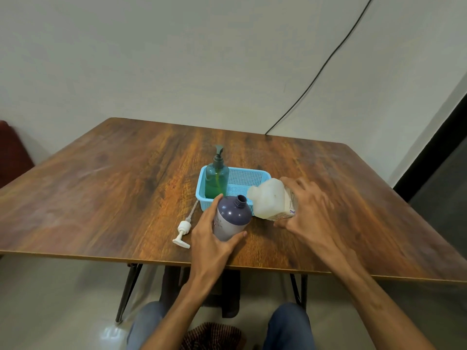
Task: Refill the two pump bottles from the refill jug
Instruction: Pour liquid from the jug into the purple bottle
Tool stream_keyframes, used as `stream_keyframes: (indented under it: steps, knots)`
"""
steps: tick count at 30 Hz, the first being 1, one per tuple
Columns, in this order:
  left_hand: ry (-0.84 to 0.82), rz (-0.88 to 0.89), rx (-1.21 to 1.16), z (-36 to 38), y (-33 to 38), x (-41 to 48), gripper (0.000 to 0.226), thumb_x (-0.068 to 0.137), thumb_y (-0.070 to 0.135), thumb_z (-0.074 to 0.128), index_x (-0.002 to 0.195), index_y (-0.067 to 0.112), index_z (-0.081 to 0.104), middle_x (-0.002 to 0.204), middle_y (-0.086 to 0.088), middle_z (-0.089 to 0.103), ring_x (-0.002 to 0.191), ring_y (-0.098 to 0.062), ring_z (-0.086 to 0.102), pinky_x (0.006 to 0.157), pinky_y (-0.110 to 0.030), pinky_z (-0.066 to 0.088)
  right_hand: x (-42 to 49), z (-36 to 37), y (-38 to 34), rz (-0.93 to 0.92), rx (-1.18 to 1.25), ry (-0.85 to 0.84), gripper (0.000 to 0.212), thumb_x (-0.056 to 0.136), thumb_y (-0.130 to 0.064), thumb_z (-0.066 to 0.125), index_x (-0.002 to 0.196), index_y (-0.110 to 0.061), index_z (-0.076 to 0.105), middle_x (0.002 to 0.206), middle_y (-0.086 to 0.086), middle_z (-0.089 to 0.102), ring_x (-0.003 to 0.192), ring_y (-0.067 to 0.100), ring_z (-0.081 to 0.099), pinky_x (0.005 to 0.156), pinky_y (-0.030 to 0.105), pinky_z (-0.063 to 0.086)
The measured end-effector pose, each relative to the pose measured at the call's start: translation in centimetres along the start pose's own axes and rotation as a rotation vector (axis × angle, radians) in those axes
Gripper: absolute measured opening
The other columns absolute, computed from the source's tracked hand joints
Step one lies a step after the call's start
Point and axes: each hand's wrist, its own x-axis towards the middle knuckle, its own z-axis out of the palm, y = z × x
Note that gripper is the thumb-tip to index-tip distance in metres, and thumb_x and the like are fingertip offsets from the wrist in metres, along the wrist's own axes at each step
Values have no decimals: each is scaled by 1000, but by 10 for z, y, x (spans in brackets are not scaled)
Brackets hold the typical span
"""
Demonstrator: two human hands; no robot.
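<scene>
Left hand [209, 238] wraps the purple bottle [233, 215], its neck open; right hand [305, 213] clasps the tilted refill jug [270, 200] at its 2 o'clock. Best to brace the bottle, bring the jug's mouth over the neck and pour slowly. The basket [250, 176] holding the green pump bottle [216, 180] crowds 12; the loose pump [183, 229] lies at 9; the table [126, 185] edge is near at 6.

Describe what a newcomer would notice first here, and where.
Near the front edge of the table, the left hand grips an open purple bottle while the right hand holds a white refill jug tilted toward it. Behind, a green pump bottle stands in a blue basket; a white pump lies left of the purple bottle.
</scene>
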Motion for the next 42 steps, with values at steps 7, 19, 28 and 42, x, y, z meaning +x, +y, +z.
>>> stream_keyframes:
  steps: [7,19,28,42]
  knots:
    - [0,12,13,2,-1,0,96,65,31,93,147,20,44,139,8,57,126,0,54,103,-25,50,2,-4,-2,-47,-136,3,94,45,-34,98,130,-16,60,113,10,64,97,30,61,75,36,48]
    - [-9,21,32,4,-3,1,98,65,33,92,149,21,43,141,8,56,127,3,52,102,-19,48,8,-8,1,-95,-264,7,95,40,-26,97,128,-19,59,107,8,63,93,31,61,73,40,51]
    - [-9,30,43,5,-4,2,97,66,37,91,149,20,42,142,6,56,128,-1,53,104,-27,50,9,-11,2,-111,-274,19,99,36,-23,100,127,-15,61,106,12,65,92,33,63,74,44,54]
    - [-13,30,51,6,-8,2,96,67,42,88,149,24,42,142,8,55,128,0,51,105,-30,50,10,-13,4,-132,-289,16,99,38,-19,99,128,-15,60,107,15,65,94,36,63,76,48,54]
